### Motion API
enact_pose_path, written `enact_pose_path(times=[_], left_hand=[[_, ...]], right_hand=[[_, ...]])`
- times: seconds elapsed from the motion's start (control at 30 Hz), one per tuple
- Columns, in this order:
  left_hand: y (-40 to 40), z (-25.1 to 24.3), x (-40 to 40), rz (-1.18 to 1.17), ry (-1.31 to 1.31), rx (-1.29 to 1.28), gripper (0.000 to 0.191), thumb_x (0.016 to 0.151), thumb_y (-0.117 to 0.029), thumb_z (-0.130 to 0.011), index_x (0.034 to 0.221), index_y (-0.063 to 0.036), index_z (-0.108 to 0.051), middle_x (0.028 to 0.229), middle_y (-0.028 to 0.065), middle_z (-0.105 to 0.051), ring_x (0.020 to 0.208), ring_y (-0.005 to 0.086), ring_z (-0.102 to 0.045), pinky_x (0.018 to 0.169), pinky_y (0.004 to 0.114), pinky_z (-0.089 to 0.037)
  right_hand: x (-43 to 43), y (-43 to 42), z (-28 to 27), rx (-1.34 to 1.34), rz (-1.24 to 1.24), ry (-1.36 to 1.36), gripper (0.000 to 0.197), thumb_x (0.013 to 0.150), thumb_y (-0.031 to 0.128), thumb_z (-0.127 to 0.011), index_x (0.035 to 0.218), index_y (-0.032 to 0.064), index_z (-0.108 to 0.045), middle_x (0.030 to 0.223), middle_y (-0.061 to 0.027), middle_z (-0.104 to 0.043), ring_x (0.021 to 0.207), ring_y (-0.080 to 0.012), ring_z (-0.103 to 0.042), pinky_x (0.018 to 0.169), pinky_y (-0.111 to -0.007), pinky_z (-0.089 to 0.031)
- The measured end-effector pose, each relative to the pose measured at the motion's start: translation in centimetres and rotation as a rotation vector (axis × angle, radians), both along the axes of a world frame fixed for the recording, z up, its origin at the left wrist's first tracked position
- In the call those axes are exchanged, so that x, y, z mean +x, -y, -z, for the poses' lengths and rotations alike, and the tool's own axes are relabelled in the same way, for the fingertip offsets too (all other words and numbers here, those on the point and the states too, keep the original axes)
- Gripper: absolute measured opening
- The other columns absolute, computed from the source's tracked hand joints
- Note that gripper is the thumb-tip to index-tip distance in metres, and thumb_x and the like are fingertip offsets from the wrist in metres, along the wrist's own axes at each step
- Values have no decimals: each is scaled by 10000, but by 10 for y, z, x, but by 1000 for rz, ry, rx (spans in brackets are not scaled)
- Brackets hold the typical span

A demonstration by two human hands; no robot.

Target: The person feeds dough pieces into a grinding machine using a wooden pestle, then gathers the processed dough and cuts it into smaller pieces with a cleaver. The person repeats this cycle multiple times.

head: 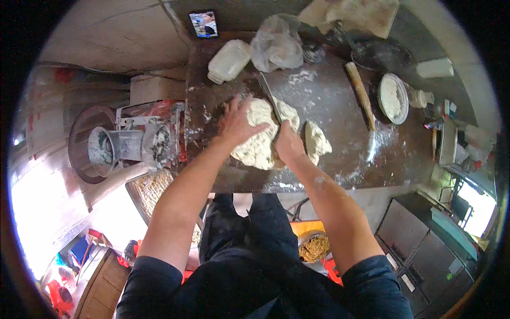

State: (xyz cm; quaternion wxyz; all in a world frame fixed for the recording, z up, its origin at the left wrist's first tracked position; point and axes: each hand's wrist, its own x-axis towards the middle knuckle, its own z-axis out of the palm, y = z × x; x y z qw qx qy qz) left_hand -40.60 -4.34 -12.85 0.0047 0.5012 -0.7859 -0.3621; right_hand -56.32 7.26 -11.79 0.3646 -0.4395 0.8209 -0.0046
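A large mass of pale dough (257,149) lies on the dark, floured worktop (338,159). My left hand (236,123) rests on its left side with the fingers spread. In my right hand (289,141) is the handle end of a knife (270,95), whose long blade points away from me and stands in the dough. A narrower portion of dough (289,113) lies just right of the blade. Farther right, apart from the rest, sits a separate dough piece (316,141). The knife's handle is hidden by my fingers.
Beyond the dough stand a plastic container (230,62) and a clear plastic bag (277,44). A wooden rolling pin (361,95) and a bowl of flour (393,98) are at the right. A flour-dusted machine (135,145) adjoins the table's left edge. Below the near edge is a bowl of brownish food (314,248).
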Motion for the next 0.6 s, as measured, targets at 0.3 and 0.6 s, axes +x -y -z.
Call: enact_pose_path(times=[0.3, 0.6], left_hand=[[-4, 4, -1, 29, -21, 3, 1029, 718, -613, -814, 1524, -138, -387, 1508, 229, -423, 1338, 417, -474, 1099, 463, -415], [-29, -3, 13, -69, -39, -1, 932, 728, -602, -809, 1450, -118, -470, 1407, 211, -489, 1271, 410, -522, 1052, 490, -445]], right_hand=[[-8, -56, -43, 58, 12, 51, 275, 949, 59, -452, 1188, -70, -412, 937, -379, -650, 921, -532, -653, 811, -585, -523], [-12, -53, 8, -24, 111, 103, 303, 996, 187, -480, 1198, -38, -475, 987, -355, -667, 936, -526, -653, 824, -558, -524]])
